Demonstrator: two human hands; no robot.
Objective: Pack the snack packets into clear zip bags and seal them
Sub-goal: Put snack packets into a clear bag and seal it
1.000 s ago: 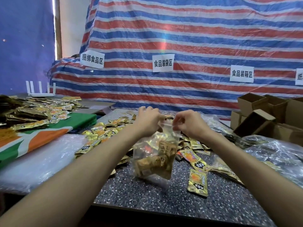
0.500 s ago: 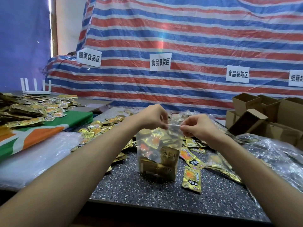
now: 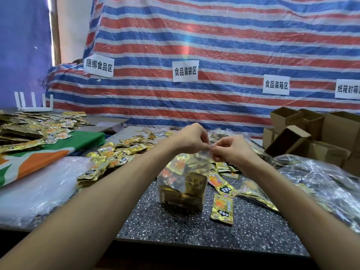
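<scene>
Zip bag (image 3: pixel 183 184), clear and crammed with gold snack packets (image 3: pixel 185 193), sits with its base on the speckled table (image 3: pixel 194 230) in front of the person, its top edge held up between both hands. Half a second ago the hands were apart, with the seal strip stretched between them. Now the left hand (image 3: pixel 191 140) and right hand (image 3: pixel 231 151) have closed together, fingertips almost meeting, each pinching the seal near the bag's upper right corner. The bag stands where it did. Behind, on the red, white and blue striped tarp (image 3: pixel 233 45), white paper signs read 捆绑食品区 (image 3: pixel 99 65), 食品装袋区 (image 3: pixel 185 71) and 食品装箱区 (image 3: pixel 276 85); a fourth sign (image 3: pixel 348 88), cut off by the frame edge, begins 纸箱封箱. A loose packet (image 3: pixel 222 209) lies just right of the bag; its black-and-gold print is too blurred to read.
</scene>
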